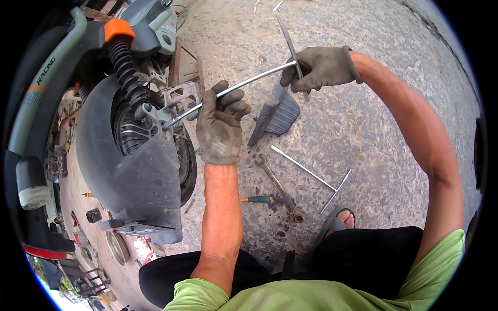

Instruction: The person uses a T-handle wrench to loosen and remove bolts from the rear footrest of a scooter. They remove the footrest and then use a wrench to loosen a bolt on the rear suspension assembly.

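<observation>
I'd say a hand could slip over the concrete floor (386, 171) at right, but the raised T-handle wrench (254, 81) bars the middle, the mudguard (119, 176) the left.

Rough, mottled grey concrete floor (389, 135); a dark seam (440, 34) along its upper right; bright daylight (62, 298) at lower left, beside what may be greenery (37, 266).

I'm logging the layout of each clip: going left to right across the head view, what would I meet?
Clear lamp, orange spring cap, left gloved hand, green screwdriver handle, right gloved hand. I leave out the T-shaped tool because it overlaps both hands.
</observation>
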`<act>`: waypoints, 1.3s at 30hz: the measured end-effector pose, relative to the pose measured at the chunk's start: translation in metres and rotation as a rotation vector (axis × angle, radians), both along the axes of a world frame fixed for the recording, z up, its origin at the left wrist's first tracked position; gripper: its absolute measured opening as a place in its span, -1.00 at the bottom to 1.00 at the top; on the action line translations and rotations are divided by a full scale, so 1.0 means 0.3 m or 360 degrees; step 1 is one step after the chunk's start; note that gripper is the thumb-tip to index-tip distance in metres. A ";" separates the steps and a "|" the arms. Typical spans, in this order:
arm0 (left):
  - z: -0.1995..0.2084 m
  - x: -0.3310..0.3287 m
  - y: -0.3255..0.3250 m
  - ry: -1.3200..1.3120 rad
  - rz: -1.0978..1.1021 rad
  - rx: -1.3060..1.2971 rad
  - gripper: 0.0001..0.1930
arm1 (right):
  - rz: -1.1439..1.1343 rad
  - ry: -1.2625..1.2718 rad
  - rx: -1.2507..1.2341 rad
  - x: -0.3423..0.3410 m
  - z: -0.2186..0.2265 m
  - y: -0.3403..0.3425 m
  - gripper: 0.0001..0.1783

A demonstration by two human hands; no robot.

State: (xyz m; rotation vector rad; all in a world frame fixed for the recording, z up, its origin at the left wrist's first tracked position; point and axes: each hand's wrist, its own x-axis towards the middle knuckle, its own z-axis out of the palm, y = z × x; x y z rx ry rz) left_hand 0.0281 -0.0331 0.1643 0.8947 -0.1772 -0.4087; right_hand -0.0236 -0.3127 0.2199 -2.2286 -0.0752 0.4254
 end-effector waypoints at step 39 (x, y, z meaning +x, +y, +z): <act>-0.008 0.006 -0.042 0.0009 -0.0070 -0.0061 -0.55 | -0.0440 -0.0670 0.0033 0.019 -0.128 0.061 -0.68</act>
